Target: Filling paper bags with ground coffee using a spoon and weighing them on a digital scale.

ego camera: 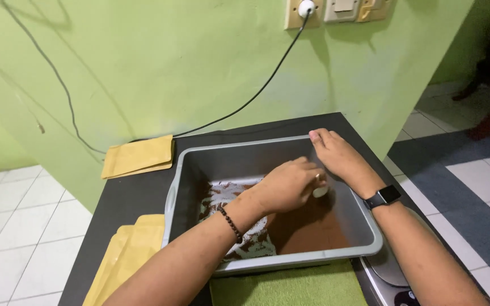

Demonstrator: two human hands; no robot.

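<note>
We have both hands in the grey tub (188, 170), which sits on a dark table (126, 201) against the green wall (160, 62). Our left hand (287, 186) reaches across into the tub, fingers curled around a small white thing (320, 191) — what it is we cannot tell. Our right hand (336, 154) lies flat over the far right rim, fingers together, steadying it. Brown powder (307, 229) covers the right part of the tub floor, with grey patches showing bare on the left.

We judge the main risk is spilling: the left forearm crosses low over the near rim, and a jerk or a push on that wall could tip the tub or fling powder onto the green cloth (290, 286) in front. The bead bracelet (231, 224) could also drag through the powder.

Around us lie yellow envelopes (138, 156) behind the tub and more (129, 249) at its left. A black cable (256, 93) hangs from a wall socket (303, 11). A metal scale (389, 275) stands at the right, close under our right forearm.
</note>
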